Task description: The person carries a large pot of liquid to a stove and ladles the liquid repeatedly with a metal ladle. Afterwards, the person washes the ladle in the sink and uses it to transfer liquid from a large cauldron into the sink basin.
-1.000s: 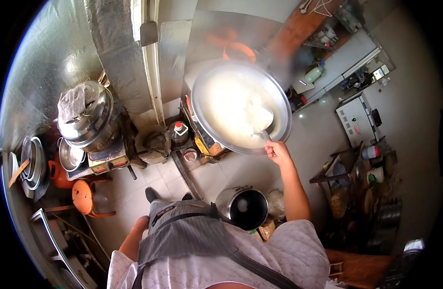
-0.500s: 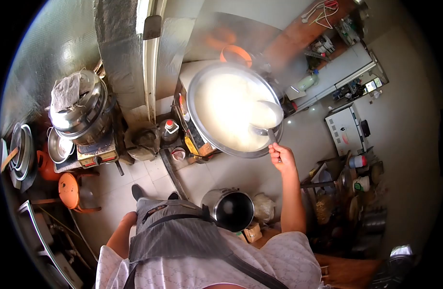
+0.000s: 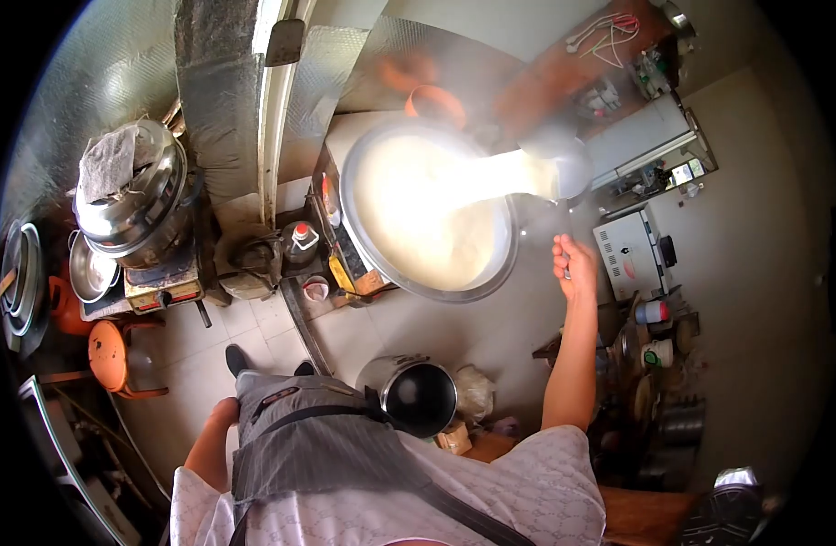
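Beyond the right-hand rim of a wide metal basin (image 3: 454, 298), a tilted ladle (image 3: 574, 168) sheds a broad stream of pale liquid (image 3: 427, 214) into the basin's contents. The right hand (image 3: 574, 261), fingers curled closed, grips the ladle's handle; the left hand is hidden beside the apron (image 3: 313, 446), its state indeterminable. Nearer the body, a dark-mouthed metal pot (image 3: 420, 400) stands on the floor (image 3: 345, 335); far left, a cloth (image 3: 109, 164) covers part of a lidded pot (image 3: 141, 218).

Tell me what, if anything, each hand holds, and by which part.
The right hand holds the ladle by its handle. The left hand is hidden, so whether it holds anything cannot be told.
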The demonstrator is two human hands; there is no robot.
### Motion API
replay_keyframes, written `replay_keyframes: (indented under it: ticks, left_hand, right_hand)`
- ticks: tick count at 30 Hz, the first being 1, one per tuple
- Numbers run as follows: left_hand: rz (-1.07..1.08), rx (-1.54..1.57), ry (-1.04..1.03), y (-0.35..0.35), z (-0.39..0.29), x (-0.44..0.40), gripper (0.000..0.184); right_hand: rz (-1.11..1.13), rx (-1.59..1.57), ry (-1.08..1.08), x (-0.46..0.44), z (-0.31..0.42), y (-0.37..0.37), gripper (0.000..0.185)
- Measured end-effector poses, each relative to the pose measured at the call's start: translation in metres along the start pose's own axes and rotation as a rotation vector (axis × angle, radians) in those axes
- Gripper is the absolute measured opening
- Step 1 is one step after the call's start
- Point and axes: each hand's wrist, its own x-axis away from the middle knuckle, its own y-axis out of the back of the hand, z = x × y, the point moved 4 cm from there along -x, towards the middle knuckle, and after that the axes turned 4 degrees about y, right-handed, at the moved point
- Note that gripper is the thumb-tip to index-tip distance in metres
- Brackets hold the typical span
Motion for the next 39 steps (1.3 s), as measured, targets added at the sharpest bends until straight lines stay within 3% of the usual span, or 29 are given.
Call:
replay_keyframes:
  ticks: [10,18,21,28,32,39]
  left_hand:
    - [0.025,0.040,0.038,-0.003,0.002,0.001,0.027]
    - [0.060,0.041,0.044,-0.008,0.005,-0.004,0.029]
    - [0.031,0.068,0.038,-0.006,0.003,-0.001,0.029]
    - [0.023,0.075,0.037,-0.001,0.001,0.009,0.027]
    - [0.032,0.089,0.021,-0.005,0.003,0.006,0.027]
    - [0.049,0.178,0.117,0.007,-0.006,0.026,0.029]
  right_hand:
    - [-0.127,0.239,0.168,-0.023,0.016,-0.023,0.016]
    - [-0.096,0.471,0.233,-0.050,-0.043,-0.038,0.020]
    - [-0.027,0.898,0.467,-0.060,-0.064,-0.044,0.027]
    - [-0.034,1.262,0.377,-0.043,-0.088,-0.063,0.030]
    - [-0.010,1.421,0.298,-0.046,-0.114,-0.056,0.023]
    - [-0.014,1.535,0.201,-0.046,-0.156,-0.034,0.022]
